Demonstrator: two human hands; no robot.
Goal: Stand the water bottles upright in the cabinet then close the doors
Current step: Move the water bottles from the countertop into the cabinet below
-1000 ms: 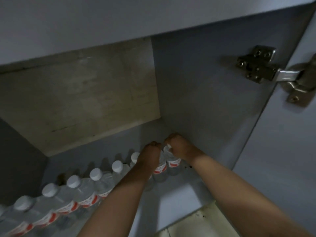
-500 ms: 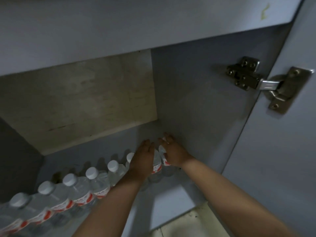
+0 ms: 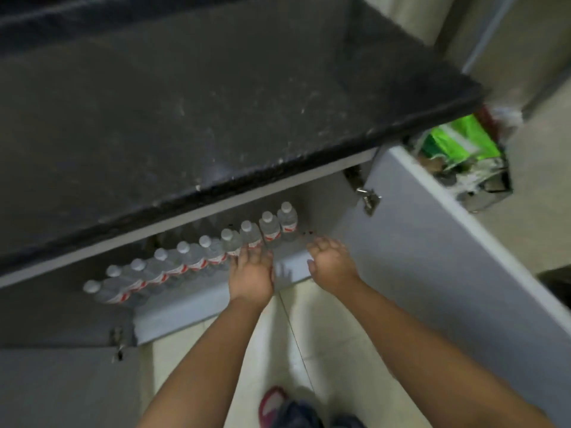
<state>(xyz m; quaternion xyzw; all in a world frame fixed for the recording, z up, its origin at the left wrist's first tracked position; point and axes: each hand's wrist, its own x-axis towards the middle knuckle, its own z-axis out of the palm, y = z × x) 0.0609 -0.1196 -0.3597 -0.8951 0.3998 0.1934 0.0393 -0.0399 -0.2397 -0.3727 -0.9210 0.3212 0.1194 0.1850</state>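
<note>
Several clear water bottles (image 3: 197, 257) with white caps and red-white labels stand upright in a diagonal row on the cabinet floor (image 3: 287, 267), under a dark countertop (image 3: 185, 125). The rightmost bottle (image 3: 287, 219) stands at the row's far end. My left hand (image 3: 251, 273) hovers at the cabinet's front edge with fingers spread, just in front of the row. My right hand (image 3: 329, 261) is beside it, fingers apart, holding nothing. Both cabinet doors are swung open: the right door (image 3: 432, 257) and the left door (image 3: 61, 384).
A metal hinge (image 3: 367, 197) joins the right door to the cabinet. Behind that door a wire rack holds a bright green packet (image 3: 457, 143). Pale floor tiles (image 3: 278, 350) lie below, with a red slipper (image 3: 272, 403) near the bottom.
Both hands let go of the two rightmost bottles and pulled back out to the cabinet's front edge. My head rose, so the countertop now fills the upper view.
</note>
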